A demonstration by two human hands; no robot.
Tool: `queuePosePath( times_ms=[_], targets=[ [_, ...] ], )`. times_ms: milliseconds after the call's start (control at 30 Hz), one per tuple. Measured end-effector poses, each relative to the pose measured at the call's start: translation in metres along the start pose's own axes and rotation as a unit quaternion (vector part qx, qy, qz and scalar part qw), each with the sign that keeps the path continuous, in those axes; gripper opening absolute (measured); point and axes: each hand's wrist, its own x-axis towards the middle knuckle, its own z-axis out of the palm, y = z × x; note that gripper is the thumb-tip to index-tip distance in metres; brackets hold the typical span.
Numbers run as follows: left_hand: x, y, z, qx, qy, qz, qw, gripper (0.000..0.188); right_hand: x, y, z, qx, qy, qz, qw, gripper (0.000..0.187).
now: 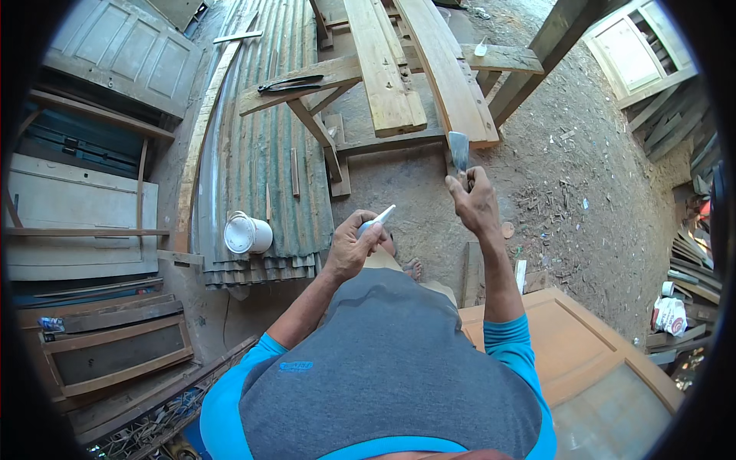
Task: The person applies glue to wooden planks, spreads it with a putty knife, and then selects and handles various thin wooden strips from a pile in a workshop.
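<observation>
My left hand (354,247) is closed around a small glue bottle with a long white nozzle (381,215), which tilts up toward the right. Most of the bottle's body is hidden in my fingers. In my right hand (477,201) is a putty knife (458,149), its flat metal blade pointing away from me. The blade stands at the near end of a long reddish wooden plank (452,84); whether they touch, I cannot tell. Beside that plank lies a paler, notched wooden board (379,73). Both rest across a wooden trestle (337,73).
A white bucket (249,234) stands on stacked corrugated sheets (299,230) at left. Dark pliers-like tools (291,83) and a small white bottle (481,50) lie on the trestle. An orange-brown panel door (552,330) is close at my right. Wood chips litter the ground.
</observation>
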Motion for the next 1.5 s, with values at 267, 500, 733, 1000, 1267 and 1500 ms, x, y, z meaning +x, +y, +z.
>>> queuePosePath(
  times_ms=[267,500,733,1000,1267,1500],
  targets=[
    [0.119,0.005,-0.017,-0.017,0.034,0.044,0.998,0.021,0.169,-0.004,-0.006,-0.129,0.067,-0.077,0.986,0.038],
    [0.204,0.03,-0.045,-0.054,0.048,0.034,0.997,0.022,0.249,0.006,0.0,-0.257,0.05,-0.054,0.964,0.047],
    [0.253,0.047,-0.054,0.015,0.056,0.03,0.998,0.017,0.231,-0.037,0.002,-0.221,0.108,-0.095,0.964,0.051],
    [0.284,0.055,0.007,0.169,0.066,0.142,0.973,0.023,0.219,-0.077,0.036,0.241,-0.257,-0.074,0.933,0.034],
    [0.295,0.063,0.045,0.224,0.065,0.187,0.954,0.019,0.259,-0.04,0.011,0.233,-0.352,-0.071,0.903,0.047],
    [0.291,0.07,0.045,0.028,-0.016,0.026,0.999,0.02,0.277,-0.052,-0.023,0.14,-0.403,-0.186,0.885,0.039]
  ],
)
